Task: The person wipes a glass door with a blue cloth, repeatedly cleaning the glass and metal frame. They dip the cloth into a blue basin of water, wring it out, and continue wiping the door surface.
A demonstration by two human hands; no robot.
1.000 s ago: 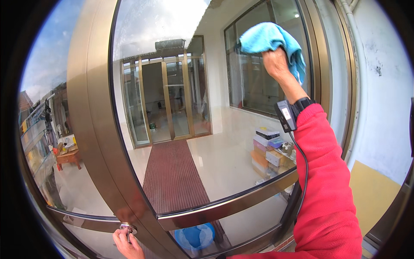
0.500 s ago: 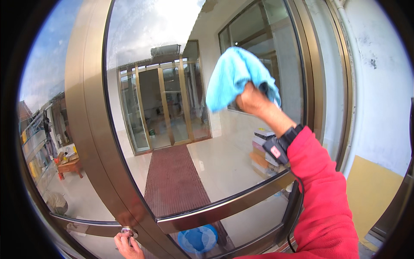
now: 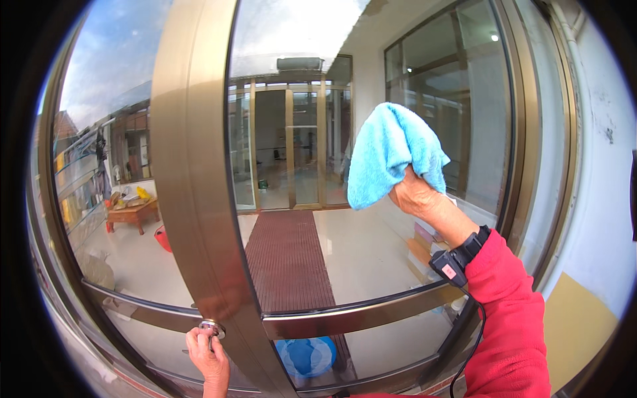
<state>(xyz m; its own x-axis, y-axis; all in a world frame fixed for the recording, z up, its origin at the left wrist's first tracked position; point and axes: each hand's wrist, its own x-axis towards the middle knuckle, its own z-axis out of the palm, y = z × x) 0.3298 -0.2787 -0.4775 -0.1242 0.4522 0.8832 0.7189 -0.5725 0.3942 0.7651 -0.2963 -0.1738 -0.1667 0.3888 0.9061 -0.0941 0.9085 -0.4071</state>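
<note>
Down comes the cloth (image 3: 393, 156) before the glass (image 3: 361, 262), right grip (image 3: 418, 192) clutching it, left grip (image 3: 208, 355) clasping the knob (image 3: 213, 326)!

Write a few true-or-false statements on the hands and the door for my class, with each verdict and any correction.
1. The right hand holds a blue cloth. True.
2. The left hand holds a cloth too. False: it is on the knob.
3. A dark red mat shows in the glass. True.
4. The right sleeve is green. False: it is red.
5. A blue tub shows below the rail. True.
</note>
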